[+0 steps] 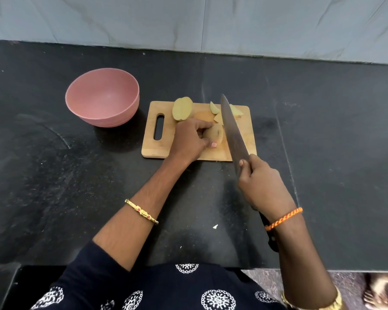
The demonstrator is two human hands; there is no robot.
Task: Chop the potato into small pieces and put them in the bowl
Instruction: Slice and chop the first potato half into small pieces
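Chopping mid-way: left hand [189, 139] pinning a potato chunk [215, 134] on the wooden cutting board [157, 151], right hand [261, 182] clenching the chef's knife [230, 126] alongside. Needs a downward slice clear of fingertips; pink bowl [102, 97] empty, near the board.

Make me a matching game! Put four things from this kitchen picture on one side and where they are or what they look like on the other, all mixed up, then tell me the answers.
Things:
1. bowl
2. knife
3. potato half
4. cutting board

Clues:
A. gripped by the right hand
B. wooden, with a slot handle
C. pink, nothing inside
D. lying on the board's far edge, untouched

The left hand holds another potato piece beside the blade.

Pairs: 1-C, 2-A, 3-D, 4-B
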